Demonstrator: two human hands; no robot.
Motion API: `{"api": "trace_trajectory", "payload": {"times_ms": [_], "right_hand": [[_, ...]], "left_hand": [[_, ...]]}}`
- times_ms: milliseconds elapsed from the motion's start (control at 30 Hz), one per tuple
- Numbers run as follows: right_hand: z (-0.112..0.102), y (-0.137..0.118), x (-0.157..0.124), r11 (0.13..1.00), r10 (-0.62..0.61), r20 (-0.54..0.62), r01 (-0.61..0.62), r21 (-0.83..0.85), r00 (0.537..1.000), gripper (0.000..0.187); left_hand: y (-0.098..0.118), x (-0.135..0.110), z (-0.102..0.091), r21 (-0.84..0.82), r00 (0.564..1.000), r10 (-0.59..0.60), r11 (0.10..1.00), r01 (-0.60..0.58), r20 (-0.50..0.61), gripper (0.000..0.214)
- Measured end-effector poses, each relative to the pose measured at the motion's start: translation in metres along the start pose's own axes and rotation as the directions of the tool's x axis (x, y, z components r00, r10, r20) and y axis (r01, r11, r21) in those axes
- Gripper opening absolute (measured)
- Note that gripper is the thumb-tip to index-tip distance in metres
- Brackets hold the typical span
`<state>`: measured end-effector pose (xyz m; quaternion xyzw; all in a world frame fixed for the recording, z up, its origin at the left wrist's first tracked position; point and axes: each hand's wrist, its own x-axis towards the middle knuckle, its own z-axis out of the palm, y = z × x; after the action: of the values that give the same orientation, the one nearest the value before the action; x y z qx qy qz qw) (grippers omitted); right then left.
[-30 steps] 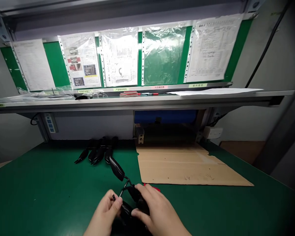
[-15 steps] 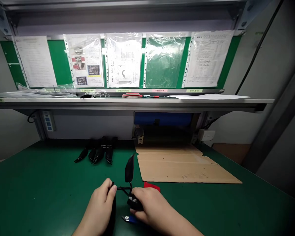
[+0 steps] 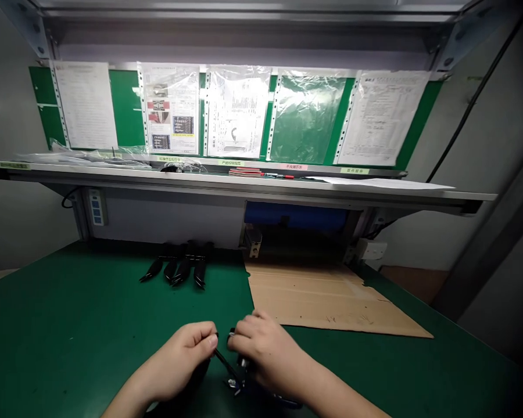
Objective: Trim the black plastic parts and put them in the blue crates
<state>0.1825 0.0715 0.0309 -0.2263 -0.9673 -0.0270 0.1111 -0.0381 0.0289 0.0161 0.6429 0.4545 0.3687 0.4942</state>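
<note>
Both hands meet low in the middle of the green bench mat. My left hand is closed, pinching one end of a thin black rod-like part that slants down to the right. My right hand is curled over the other end, fingers closed on a small black piece with a metal tip; most of it is hidden under the fingers. A small metallic bit shows just below the hands.
Several black pointed parts lie in a row at the back of the mat. A flat cardboard sheet lies to the right. A shelf with papers and pens runs above, with document sleeves on a green board.
The black paddle-shaped piece that stood up between my hands is no longer visible. The hands have come closer together, and the red and blue items are now covered.
</note>
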Motion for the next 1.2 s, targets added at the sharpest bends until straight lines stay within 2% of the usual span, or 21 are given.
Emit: {"api": "trace_trajectory", "payload": {"times_ms": [100,133,167,233,300,367,433,500,567,600,667,700,767,833,867,933,1000,1033,1067,1133,1200], "right_hand": [[-0.006,-0.015,-0.008,0.96,-0.095,0.245,0.024,0.279,0.965,0.014],[-0.006,-0.016,-0.01,0.953,-0.08,0.282,-0.01,0.302,0.956,0.013],[-0.006,-0.015,-0.011,0.962,-0.002,0.288,-0.077,0.264,0.958,0.014],[-0.004,-0.007,-0.01,0.952,0.28,0.177,-0.297,0.077,0.944,0.015],[-0.001,0.006,-0.006,0.848,0.528,-0.013,-0.528,-0.052,0.849,0.01],[0.004,0.015,-0.004,0.769,0.632,-0.107,-0.638,-0.04,0.768,0.013],[0.011,0.013,-0.003,0.755,0.654,-0.158,-0.652,0.072,0.74,0.016],[0.021,0.002,-0.002,0.802,0.597,-0.195,-0.576,0.156,0.778,0.025],[0.032,-0.01,-0.003,0.863,0.505,-0.198,-0.49,0.122,0.84,0.042],[0.037,-0.015,-0.004,0.884,0.467,-0.17,-0.463,0.063,0.868,0.045],[0.046,-0.02,-0.005,0.898,0.432,-0.101,-0.437,-0.042,0.896,0.044],[0.05,-0.02,-0.007,0.9,0.423,-0.075,-0.429,-0.081,0.903,0.043],[0.055,-0.019,-0.01,0.908,0.394,-0.048,-0.397,-0.133,0.918,0.045],[0.054,-0.019,-0.013,0.924,0.358,-0.053,-0.362,-0.128,0.932,0.049],[0.052,-0.019,-0.014,0.933,0.344,-0.06,-0.348,-0.087,0.937,0.049],[0.044,-0.021,-0.016,0.951,0.306,-0.057,-0.302,0.07,0.95,0.043],[0.036,-0.024,-0.016,0.943,0.25,-0.05,-0.231,0.24,0.967,0.035],[0.034,-0.025,-0.016,0.938,0.238,-0.061,-0.213,0.273,0.969,0.032],[0.033,-0.026,-0.016,0.942,0.245,-0.08,-0.218,0.257,0.966,0.028],[0.036,-0.025,-0.017,0.945,0.323,-0.164,-0.306,0.118,0.932,0.026],[0.042,-0.017,-0.021,0.897,0.423,-0.261,-0.442,-0.016,0.868,0.022]], "left_hand": [[0.005,-0.006,0.003,-0.108,0.976,0.024,0.994,0.0,0.216,0.04],[0.004,-0.006,0.005,-0.153,0.965,0.012,0.988,0.03,0.261,0.04],[0.001,-0.005,0.006,-0.204,0.964,-0.012,0.977,0.068,0.265,0.04],[-0.006,0.0,0.011,-0.318,0.988,-0.084,0.94,0.122,0.131,0.041],[-0.013,0.007,0.017,-0.412,0.981,-0.167,0.904,0.112,-0.098,0.041],[-0.019,0.013,0.022,-0.451,0.935,-0.215,0.89,0.068,-0.283,0.04],[-0.021,0.016,0.027,-0.495,0.903,-0.238,0.868,0.033,-0.357,0.037],[-0.019,0.015,0.032,-0.622,0.931,-0.228,0.783,0.002,-0.285,0.033],[-0.017,0.013,0.037,-0.726,0.983,-0.14,0.687,0.01,-0.119,0.028],[-0.017,0.012,0.04,-0.737,0.996,-0.087,0.675,0.032,-0.036,0.026],[-0.019,0.014,0.045,-0.645,0.997,-0.067,0.759,0.083,0.049,0.025],[-0.021,0.016,0.047,-0.557,0.995,-0.095,0.825,0.094,0.027,0.029],[-0.024,0.019,0.049,-0.365,0.986,-0.132,0.927,0.087,-0.1,0.045],[-0.023,0.021,0.049,-0.227,0.976,-0.089,0.973,0.043,-0.197,0.05],[-0.02,0.02,0.048,-0.196,0.981,-0.034,0.981,-0.004,-0.189,0.049],[-0.011,0.016,0.045,-0.217,0.994,0.088,0.971,-0.1,-0.066,0.047],[-0.004,0.011,0.045,-0.35,0.977,0.209,0.919,-0.18,0.046,0.051],[-0.002,0.01,0.047,-0.452,0.976,0.215,0.875,-0.172,0.043,0.052],[-0.001,0.01,0.05,-0.556,0.987,0.163,0.82,-0.135,0.0,0.051],[-0.005,0.014,0.059,-0.717,0.989,-0.061,0.695,-0.056,-0.136,0.043],[-0.012,0.023,0.059,-0.79,0.936,-0.275,0.613,-0.006,-0.22,0.034]]}}
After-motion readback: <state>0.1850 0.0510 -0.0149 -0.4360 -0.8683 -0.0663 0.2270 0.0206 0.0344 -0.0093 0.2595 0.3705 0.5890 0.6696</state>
